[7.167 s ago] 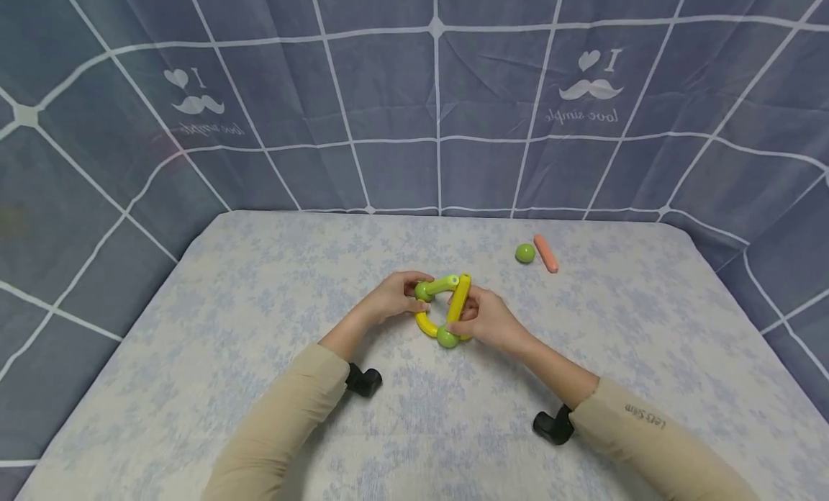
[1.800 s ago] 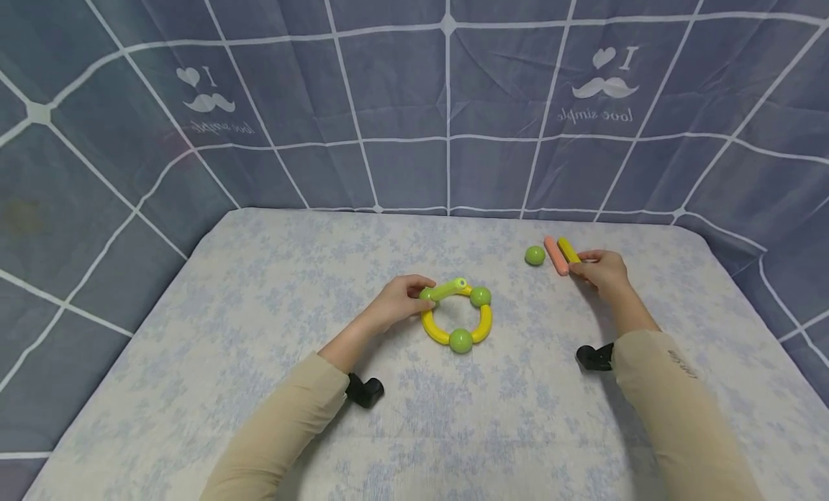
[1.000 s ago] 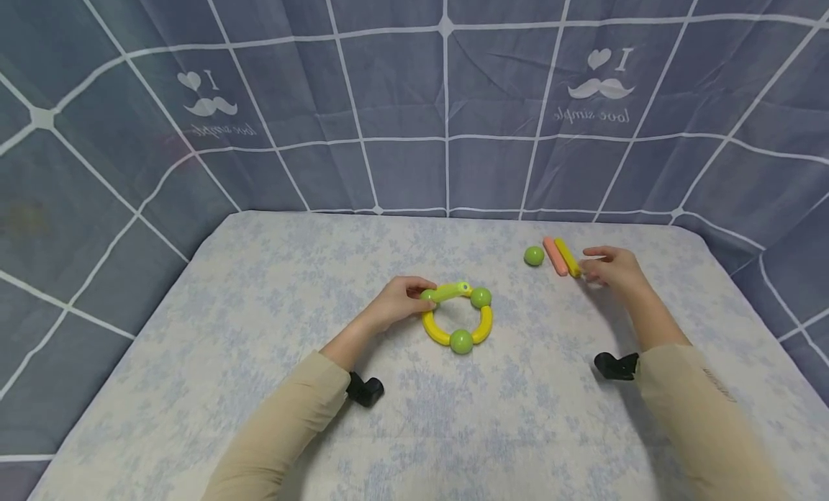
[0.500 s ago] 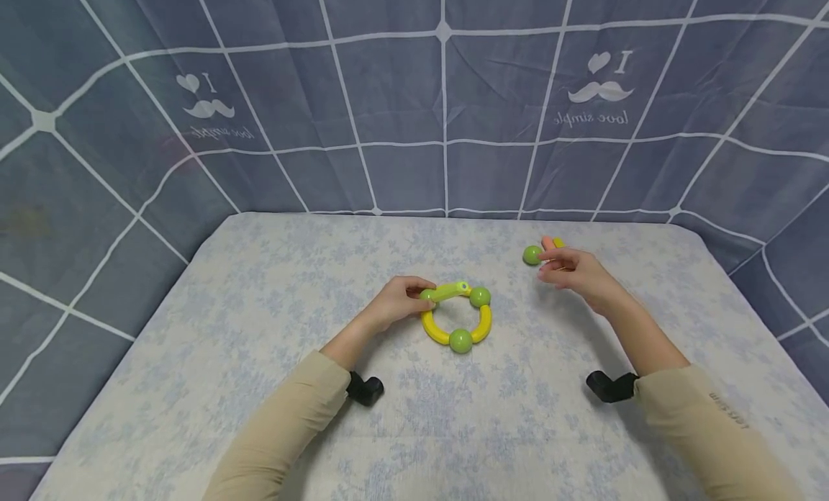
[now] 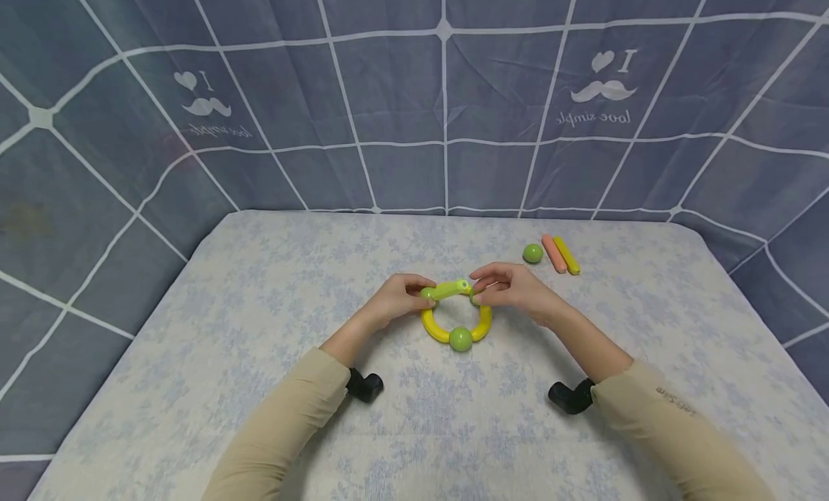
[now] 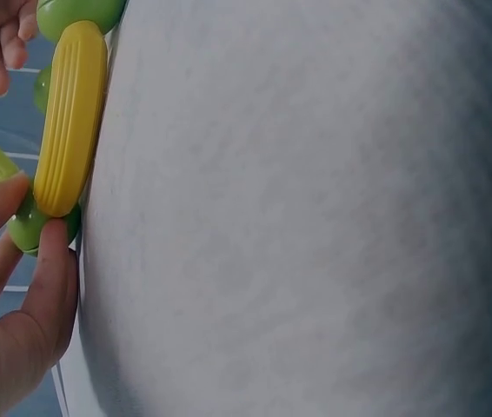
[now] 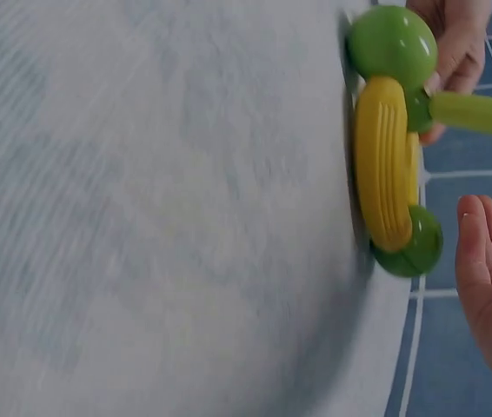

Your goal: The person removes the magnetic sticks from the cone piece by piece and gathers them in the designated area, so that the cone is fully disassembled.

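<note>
A ring of curved yellow pieces joined by green balls lies on the table. At its left side my left hand pinches a green ball between thumb and fingers. From that ball a light green rod rises at a slant toward the right. My right hand hovers by the rod's free end with its fingers apart, over the ring's right green ball. The right wrist view shows a gap between these fingers and that ball. A third ball sits at the front of the ring.
Back right on the table lie a loose green ball, a pink stick and a yellow stick, the two sticks side by side. A blue curtain with white lines hangs along the table's back edge.
My right hand has carried a yellow stick from the ring to beside the pink one, let go of it and come back left to the ring. My left hand has kept its place.
</note>
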Available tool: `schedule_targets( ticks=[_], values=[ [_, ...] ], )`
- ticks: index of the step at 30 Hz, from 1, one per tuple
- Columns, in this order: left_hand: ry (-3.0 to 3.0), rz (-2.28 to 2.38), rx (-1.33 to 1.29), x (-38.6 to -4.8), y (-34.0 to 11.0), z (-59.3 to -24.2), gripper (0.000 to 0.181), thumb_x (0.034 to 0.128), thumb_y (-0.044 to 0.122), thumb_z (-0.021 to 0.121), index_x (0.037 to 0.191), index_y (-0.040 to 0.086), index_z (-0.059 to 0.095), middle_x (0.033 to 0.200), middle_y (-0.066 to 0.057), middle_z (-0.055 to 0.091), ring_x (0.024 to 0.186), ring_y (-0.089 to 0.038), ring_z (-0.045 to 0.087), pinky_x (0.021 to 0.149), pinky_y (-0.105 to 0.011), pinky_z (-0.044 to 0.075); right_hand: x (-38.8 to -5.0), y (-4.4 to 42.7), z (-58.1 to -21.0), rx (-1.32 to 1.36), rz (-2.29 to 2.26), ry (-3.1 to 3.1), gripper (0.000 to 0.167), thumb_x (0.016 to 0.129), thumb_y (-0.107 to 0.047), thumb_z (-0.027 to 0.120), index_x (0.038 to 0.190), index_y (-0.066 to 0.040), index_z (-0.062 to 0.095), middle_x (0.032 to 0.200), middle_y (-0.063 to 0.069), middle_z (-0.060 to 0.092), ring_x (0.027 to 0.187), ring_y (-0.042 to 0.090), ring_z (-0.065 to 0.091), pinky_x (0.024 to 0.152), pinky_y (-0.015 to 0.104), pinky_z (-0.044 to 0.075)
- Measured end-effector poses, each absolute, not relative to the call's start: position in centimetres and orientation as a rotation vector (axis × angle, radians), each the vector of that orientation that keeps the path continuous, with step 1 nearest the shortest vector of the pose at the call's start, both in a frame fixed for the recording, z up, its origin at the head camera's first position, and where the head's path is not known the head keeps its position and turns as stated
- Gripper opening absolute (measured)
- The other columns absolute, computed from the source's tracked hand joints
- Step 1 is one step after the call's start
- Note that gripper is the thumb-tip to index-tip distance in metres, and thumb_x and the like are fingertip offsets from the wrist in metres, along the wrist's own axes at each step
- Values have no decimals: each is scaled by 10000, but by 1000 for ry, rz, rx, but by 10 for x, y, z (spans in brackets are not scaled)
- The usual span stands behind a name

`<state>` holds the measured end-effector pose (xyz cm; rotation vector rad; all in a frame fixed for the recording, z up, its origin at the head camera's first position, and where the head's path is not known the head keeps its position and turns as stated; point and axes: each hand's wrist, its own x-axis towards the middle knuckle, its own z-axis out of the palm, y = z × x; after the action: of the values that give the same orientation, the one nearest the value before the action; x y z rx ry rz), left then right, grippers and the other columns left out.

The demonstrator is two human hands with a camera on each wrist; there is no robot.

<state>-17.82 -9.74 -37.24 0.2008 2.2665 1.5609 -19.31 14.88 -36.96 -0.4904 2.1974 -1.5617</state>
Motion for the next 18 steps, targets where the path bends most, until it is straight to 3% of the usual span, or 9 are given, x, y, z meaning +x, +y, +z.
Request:
schedule_targets(
  ticks=[5, 13, 18],
  values=[
    [2252, 1583, 208, -191, -101, -393, 376, 842, 29, 664, 1204, -43, 587, 1085, -158, 582, 870, -161, 547, 798, -325, 513, -194, 129, -376, -497, -1577, 2193, 423, 828, -45, 685, 1216, 51, 547, 1060, 151, 608, 850, 162, 612, 764, 284, 506],
    [2284, 1596, 259, -193, -103, -401, 334, 843, 36, 662, 1169, -16, 618, 1065, -132, 604, 877, -169, 561, 746, -243, 502, -190, 104, -384, -435, -1662, 2143, 371, 825, -57, 702, 1165, 27, 581, 1038, 117, 639, 855, 156, 632, 815, 372, 514],
    [2307, 1582, 277, -192, -103, -405, 321, 845, 41, 663, 1161, -2, 629, 1072, -122, 608, 892, -176, 567, 745, -246, 502, -188, 98, -390, -412, -1710, 2164, 345, 832, -52, 694, 1142, 47, 579, 1034, 120, 647, 882, 163, 638, 804, 309, 518]
  ],
)
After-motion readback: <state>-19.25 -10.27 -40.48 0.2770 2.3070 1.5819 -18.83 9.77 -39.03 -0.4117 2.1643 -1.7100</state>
